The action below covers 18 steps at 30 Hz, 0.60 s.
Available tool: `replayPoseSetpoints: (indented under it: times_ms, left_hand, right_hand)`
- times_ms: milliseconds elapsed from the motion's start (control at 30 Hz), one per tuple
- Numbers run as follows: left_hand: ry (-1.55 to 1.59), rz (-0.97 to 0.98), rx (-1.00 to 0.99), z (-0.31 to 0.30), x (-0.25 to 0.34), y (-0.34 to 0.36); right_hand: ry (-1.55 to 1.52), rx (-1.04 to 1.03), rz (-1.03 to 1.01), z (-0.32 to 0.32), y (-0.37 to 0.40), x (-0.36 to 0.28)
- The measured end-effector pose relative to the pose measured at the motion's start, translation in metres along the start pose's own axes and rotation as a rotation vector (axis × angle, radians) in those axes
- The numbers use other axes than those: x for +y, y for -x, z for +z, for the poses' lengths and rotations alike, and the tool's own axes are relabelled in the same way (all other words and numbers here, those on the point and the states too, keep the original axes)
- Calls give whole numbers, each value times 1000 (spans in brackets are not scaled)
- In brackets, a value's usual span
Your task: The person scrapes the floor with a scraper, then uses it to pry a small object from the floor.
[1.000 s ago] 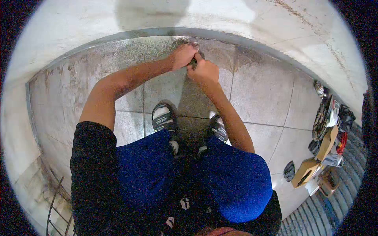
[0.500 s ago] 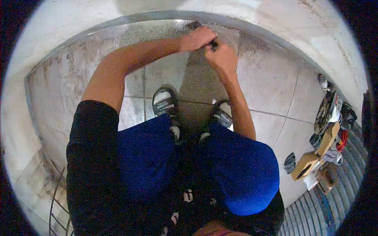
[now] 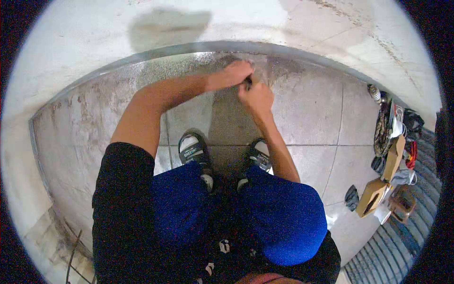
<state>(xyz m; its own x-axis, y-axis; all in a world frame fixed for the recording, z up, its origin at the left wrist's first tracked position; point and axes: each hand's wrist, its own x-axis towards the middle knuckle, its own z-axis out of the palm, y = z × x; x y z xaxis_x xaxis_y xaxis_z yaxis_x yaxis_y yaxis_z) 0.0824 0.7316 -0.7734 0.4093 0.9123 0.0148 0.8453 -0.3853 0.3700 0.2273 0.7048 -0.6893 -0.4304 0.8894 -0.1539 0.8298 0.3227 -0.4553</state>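
My left hand [image 3: 238,72] reaches out over the floor near the wall, its fingers closed. Just below and to the right, my right hand [image 3: 258,98] is closed too, nearly touching the left. Between them shows a small dark object [image 3: 248,82], mostly covered by the fingers; its kind cannot be made out. Both hands seem to grip it. Under them lies the tiled floor [image 3: 302,113], with a dark, wet-looking patch by the wall.
A pale wall [image 3: 265,23] curves round ahead. To the right lie an open cardboard box [image 3: 371,198], a brown-handled saw-like tool [image 3: 402,204], a dark crumpled item [image 3: 351,198] and cables beside a ribbed shutter [image 3: 402,246]. Thin metal bars [image 3: 73,255] stand at lower left.
The view has tilted upward, so the floor, wall and hands sit lower in the picture. Both hands stay together around the dark object.
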Motion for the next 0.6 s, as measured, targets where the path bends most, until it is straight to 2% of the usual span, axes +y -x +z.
replayPoseSetpoints:
  times_ms: [67, 167, 200, 300, 400, 600]
  left_hand:
    - [-67, -11, 10, 15, 14, 4]
    - [-112, -75, -89, 13, 25, 1]
    - [-57, -33, -138, 11, 22, 0]
    - [40, -14, -129, 3, 18, -6]
    - [59, -41, -27, 2, 26, -4]
    - [68, -203, -243, -7, 72, -14]
  right_hand:
    - [-6, -43, 37, -3, 11, 1]
    - [-1, -76, 53, -10, 20, 10]
    - [-20, -62, 39, -13, 18, 13]
    - [-36, -42, 31, -22, 11, 16]
    - [-1, -4, -17, -18, 16, 22]
    - [11, 22, -12, -17, 48, 53]
